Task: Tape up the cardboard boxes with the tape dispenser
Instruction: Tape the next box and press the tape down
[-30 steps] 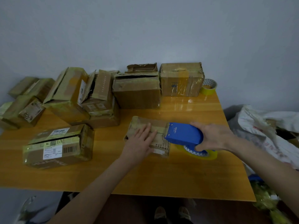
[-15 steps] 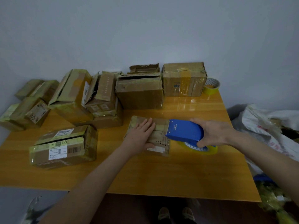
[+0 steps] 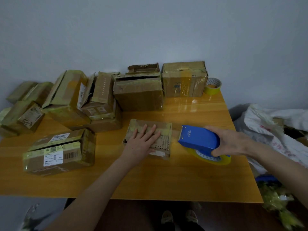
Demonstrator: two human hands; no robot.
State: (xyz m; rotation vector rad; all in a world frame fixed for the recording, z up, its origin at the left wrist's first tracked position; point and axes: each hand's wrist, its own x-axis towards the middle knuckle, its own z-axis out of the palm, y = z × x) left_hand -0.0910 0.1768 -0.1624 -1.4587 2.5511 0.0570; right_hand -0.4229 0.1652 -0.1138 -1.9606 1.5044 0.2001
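A small flat cardboard box [image 3: 164, 129] lies in the middle of the wooden table [image 3: 150, 180]. My left hand [image 3: 141, 141] presses flat on its top with straight fingers. My right hand [image 3: 228, 141] grips a blue tape dispenser [image 3: 198, 137] holding a yellow tape roll. The dispenser's front edge sits just right of the box, a small gap apart from it. A faint strip of tape seems to run from the box's right end toward the dispenser.
Several taped cardboard boxes [image 3: 138, 92] crowd the table's back and left. A labelled box [image 3: 60, 151] lies front left. A spare yellow tape roll [image 3: 213, 85] stands at the back right corner. Bags and wrapping [image 3: 273, 125] pile up right of the table.
The dispenser has pulled rightward off the box's right end, opening a gap. My left hand stays pressed on the box.
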